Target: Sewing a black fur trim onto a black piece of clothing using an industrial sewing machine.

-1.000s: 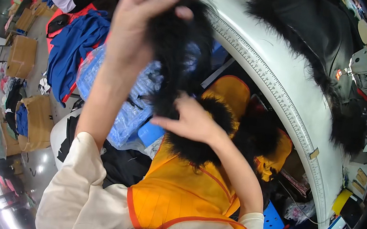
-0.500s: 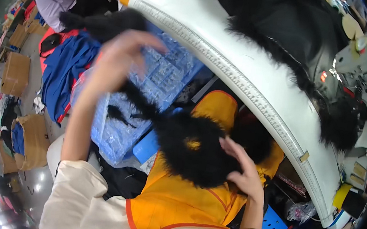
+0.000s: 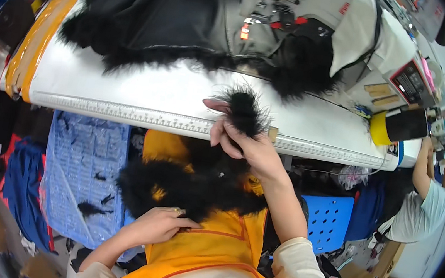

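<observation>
In my right hand, raised at the front edge of the white table, is a small tuft of black fur; the fingers are closed around its lower side. A larger black fur piece lies across my lap, with an orange patch showing through a gap in it. At its lower edge rests my left hand, fingers stretched out over the fur and the orange apron. On the table, a black garment with fur trim is spread beside the sewing machine.
A measuring tape runs along the table's front edge. At left stands a blue plastic-covered crate with black fur scraps. A yellow-and-black cone and a blue perforated bin are at right. Other people sit at both sides.
The view has turned toward the table. My right hand has risen from the lap fur to the table edge with a fur tuft. My left hand has come down onto the lap.
</observation>
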{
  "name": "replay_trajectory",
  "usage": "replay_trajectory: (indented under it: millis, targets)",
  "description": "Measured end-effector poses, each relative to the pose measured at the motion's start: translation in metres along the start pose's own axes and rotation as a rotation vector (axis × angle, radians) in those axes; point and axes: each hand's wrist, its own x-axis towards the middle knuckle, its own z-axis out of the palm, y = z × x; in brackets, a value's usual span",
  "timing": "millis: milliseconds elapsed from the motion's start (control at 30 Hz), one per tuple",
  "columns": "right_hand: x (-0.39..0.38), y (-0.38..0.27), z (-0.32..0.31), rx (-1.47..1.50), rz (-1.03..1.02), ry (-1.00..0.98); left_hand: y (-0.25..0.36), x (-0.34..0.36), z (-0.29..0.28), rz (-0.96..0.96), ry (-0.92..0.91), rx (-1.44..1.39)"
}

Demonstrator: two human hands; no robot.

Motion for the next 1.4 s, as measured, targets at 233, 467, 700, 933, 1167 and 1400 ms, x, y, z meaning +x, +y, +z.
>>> replay_trajectory:
  millis: [233,467,700,933,1167,1400]
  targets:
    - [-0.003,0.005,0.0,-0.148,-0.02,-0.075,0.023,0.029,-0.082,0.232,0.846,-0.37]
    - [0.001,-0.012,-0.005,-0.129,0.127,-0.144,0.045,0.089,-0.163,0.21,0.641,-0.77]
    - [-0.002,-0.019,-0.032,0.063,0.103,0.035,0.009,0.101,-0.17,0.258,0.869,-0.921]
    - [0.003,-0.023,-0.025,-0.016,0.134,0.032,0.022,0.101,-0.161,0.279,0.841,-0.912]
    - [0.001,-0.014,-0.025,0.116,0.156,0.069,0.03,0.105,-0.153,0.315,0.777,-1.063]
    - [-0.003,-0.013,-0.012,-0.015,0.161,0.062,0.025,0.104,-0.146,0.308,0.75,-0.892]
